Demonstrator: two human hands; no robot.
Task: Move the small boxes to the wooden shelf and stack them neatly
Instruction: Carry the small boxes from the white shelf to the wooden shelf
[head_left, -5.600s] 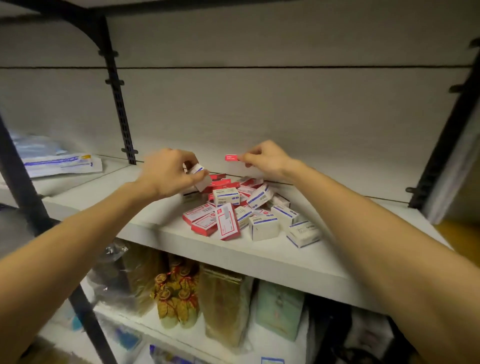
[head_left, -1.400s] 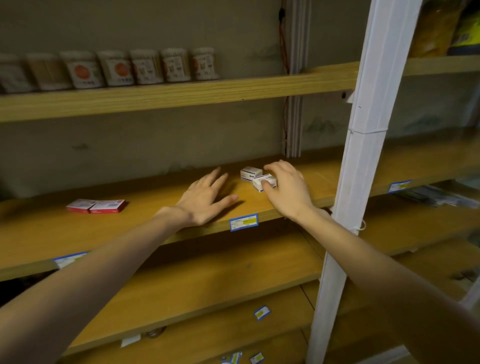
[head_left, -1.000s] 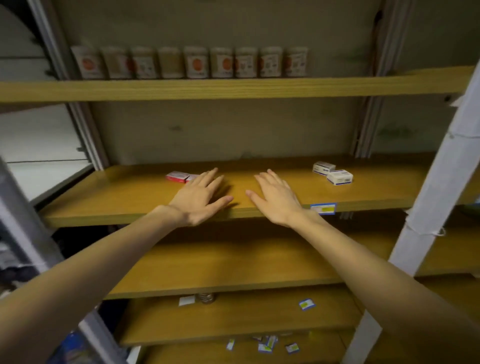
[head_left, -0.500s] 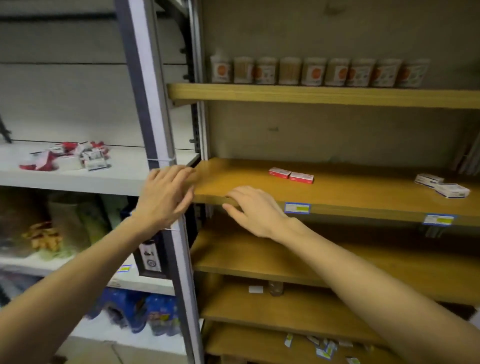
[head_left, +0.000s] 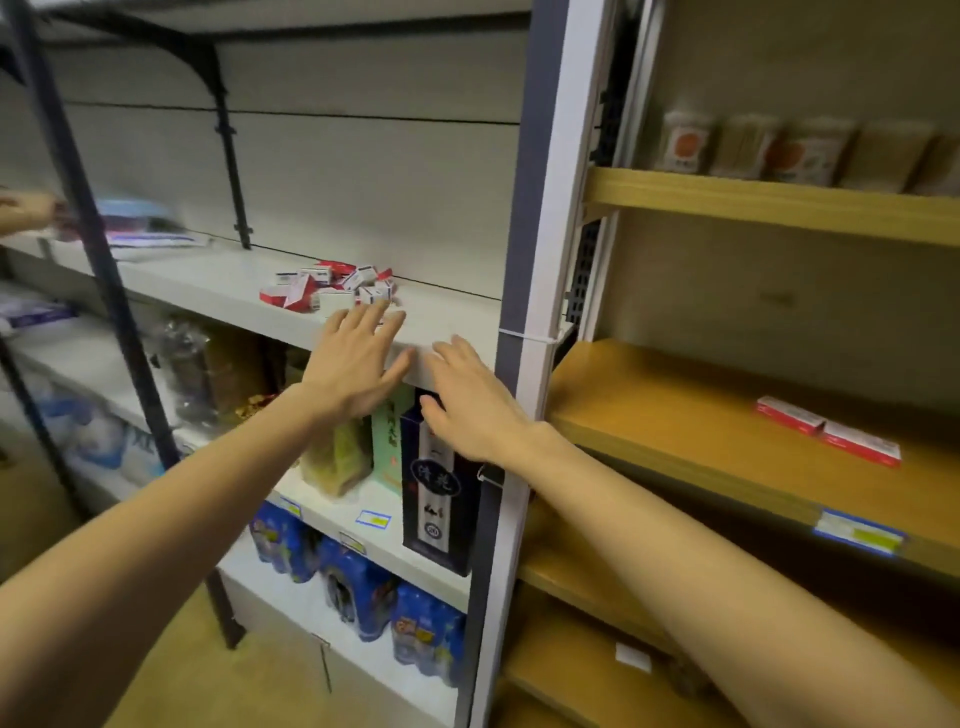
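Both our hands are empty, fingers spread — left hand (head_left: 358, 364) nearer, just below the heap of small boxes (head_left: 332, 288) on the white shelf (head_left: 218, 283); right hand (head_left: 475, 408) lower right. Wooden shelf (head_left: 675, 415) lies right, two red boxes (head_left: 828, 436) placed.

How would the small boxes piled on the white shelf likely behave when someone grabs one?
The small boxes look like thin card, so probably light and easily crushed. They lie jumbled at angles, so lifting one may shift its neighbours. Flat faces suggest they will stack, not roll.
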